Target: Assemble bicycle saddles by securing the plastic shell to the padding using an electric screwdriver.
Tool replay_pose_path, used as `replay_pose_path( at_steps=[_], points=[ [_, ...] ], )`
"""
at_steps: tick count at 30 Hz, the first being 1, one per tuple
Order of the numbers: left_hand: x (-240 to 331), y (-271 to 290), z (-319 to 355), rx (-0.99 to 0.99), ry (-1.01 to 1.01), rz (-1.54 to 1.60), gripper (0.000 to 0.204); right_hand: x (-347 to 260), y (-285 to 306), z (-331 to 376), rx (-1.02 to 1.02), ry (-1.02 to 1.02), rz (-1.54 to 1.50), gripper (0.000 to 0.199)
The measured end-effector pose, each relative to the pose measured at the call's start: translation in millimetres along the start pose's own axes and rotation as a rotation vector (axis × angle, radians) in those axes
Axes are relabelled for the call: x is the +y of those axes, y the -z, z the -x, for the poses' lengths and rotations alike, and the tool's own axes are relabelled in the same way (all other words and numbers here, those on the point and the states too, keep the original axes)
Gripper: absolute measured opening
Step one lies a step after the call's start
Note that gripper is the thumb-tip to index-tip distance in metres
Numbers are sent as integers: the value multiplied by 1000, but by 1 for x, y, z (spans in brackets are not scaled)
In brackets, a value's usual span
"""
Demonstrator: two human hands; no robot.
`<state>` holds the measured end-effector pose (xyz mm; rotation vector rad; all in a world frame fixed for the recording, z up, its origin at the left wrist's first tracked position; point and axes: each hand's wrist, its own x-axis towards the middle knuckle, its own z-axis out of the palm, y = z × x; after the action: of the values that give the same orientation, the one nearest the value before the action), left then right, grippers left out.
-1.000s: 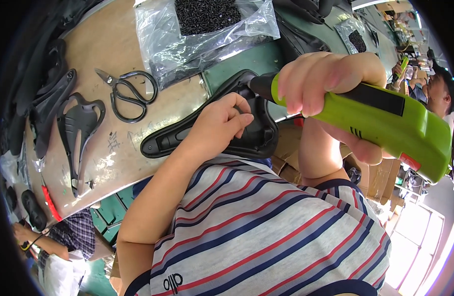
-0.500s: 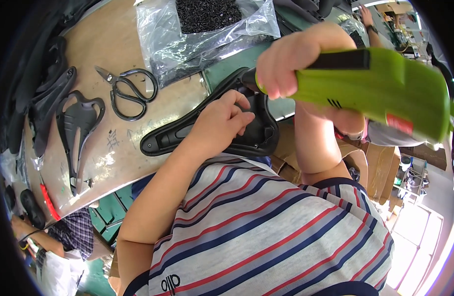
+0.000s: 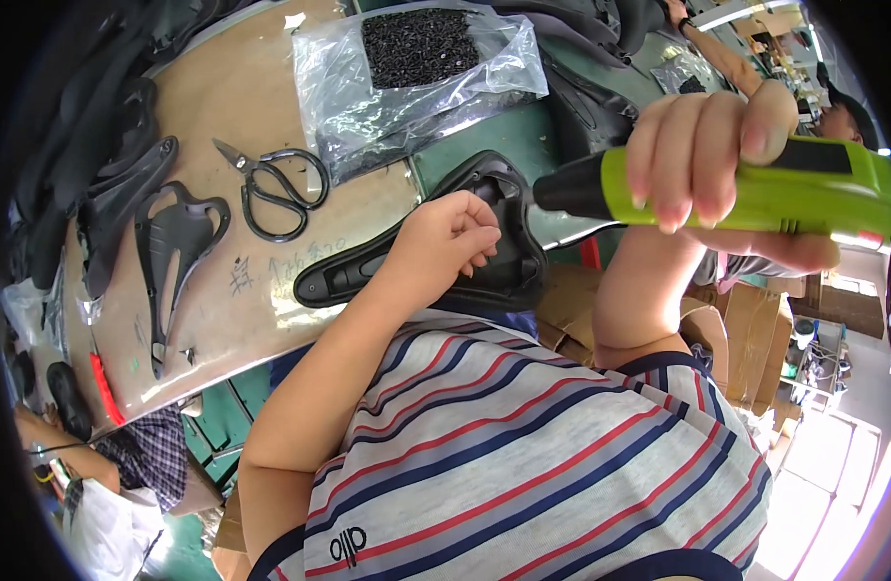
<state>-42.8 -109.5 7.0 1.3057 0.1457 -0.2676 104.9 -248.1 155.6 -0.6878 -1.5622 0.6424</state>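
An upturned black bicycle saddle (image 3: 341, 279) lies at the table's front edge, its hollow underside showing and its narrow nose to the left. My left hand (image 3: 444, 240) rests over its middle, thumb and fingers curled together; whatever they pinch, if anything, is hidden. My right hand (image 3: 697, 160) is wrapped round a lime-green power screwdriver (image 3: 804, 194) with a black nose cone. The tool lies nearly level, its tip pointing left, just right of the saddle's wide end and apart from it.
Beyond the saddle is a clear plastic bag of small black screws (image 3: 421, 48). Scissors (image 3: 281, 194) and a black saddle base (image 3: 179, 237) lie to the left, near piled black saddles (image 3: 126, 208). Cardboard boxes (image 3: 755, 339) stand at right. Other people work nearby.
The screwdriver in my right hand has come off the saddle's far rim and moved right. My left hand stays curled over the saddle. The whole view has shifted slightly.
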Motion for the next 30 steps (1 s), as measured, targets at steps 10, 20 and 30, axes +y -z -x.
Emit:
replay_pose_path(
  at_steps=[10, 20, 30],
  points=[
    [19, -13, 13, 71, -182, 590, 18, 0, -8, 44, 608, 99, -338, 60],
    [16, -20, 9, 124, -141, 410, 21, 4, -26, 49, 409, 184, -66, 62],
    [28, -1, -28, 518, -841, -947, 40, -7, 10, 57, 278, 117, 226, 77]
  ],
)
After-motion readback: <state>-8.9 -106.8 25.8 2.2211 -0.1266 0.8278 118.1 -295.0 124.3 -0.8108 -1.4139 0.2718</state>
